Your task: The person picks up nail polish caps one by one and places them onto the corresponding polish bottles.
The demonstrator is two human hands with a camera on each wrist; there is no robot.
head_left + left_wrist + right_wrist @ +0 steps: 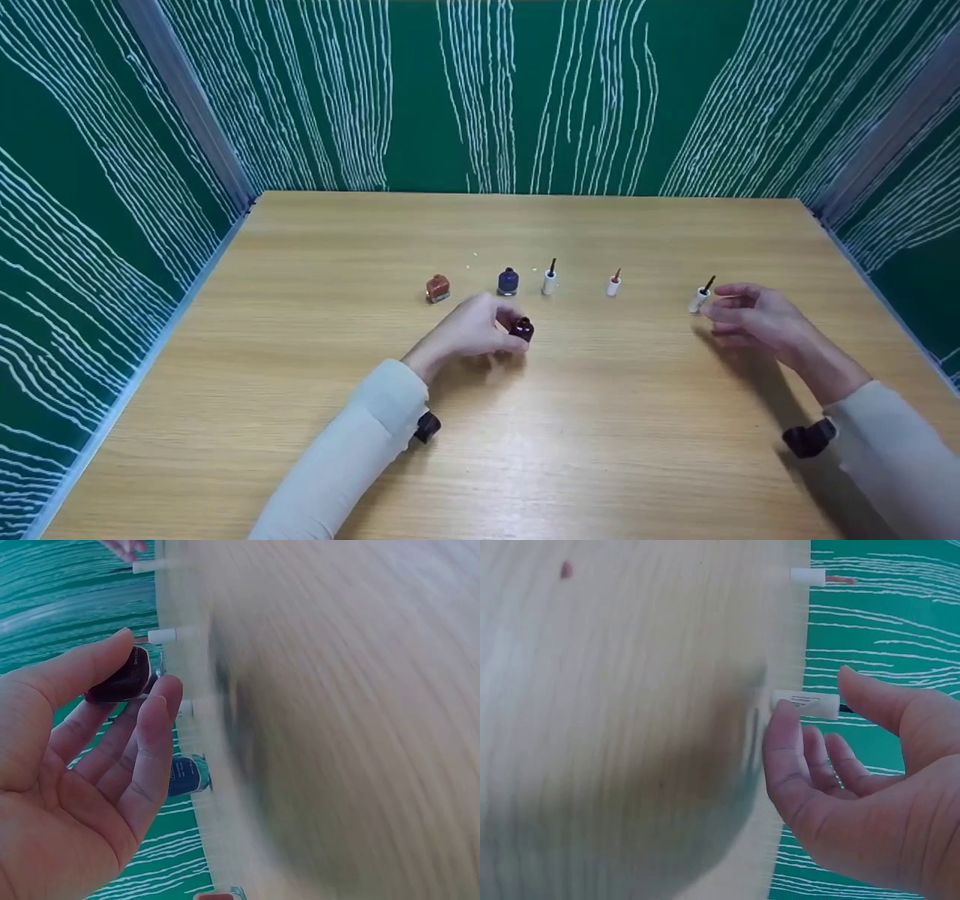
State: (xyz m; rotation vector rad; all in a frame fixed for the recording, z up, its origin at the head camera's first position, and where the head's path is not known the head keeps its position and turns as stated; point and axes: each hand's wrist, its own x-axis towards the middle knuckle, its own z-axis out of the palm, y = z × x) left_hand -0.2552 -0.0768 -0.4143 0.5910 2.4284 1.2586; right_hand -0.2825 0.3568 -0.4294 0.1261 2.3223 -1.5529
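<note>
My left hand (480, 326) grips a small dark red bottle (522, 329) between thumb and fingers, just above the table. In the left wrist view the bottle (126, 679) is held at the fingertips of the left hand (90, 765). At the right, my right hand (757, 319) is beside a white cap (699, 301) that stands with its dark brush upward. The right wrist view has the right hand (855, 765) with thumb apart from the fingers and a fingertip at the base of that cap (810, 703); whether it touches cannot be told.
An orange-brown bottle (438, 289) and a dark blue bottle (508, 281) stand uncapped beyond my left hand. Two more white caps, one with a dark brush (550, 283) and one with an orange brush (613, 286), stand brush-up to their right. Green walls with white lines surround the wooden table (337, 247).
</note>
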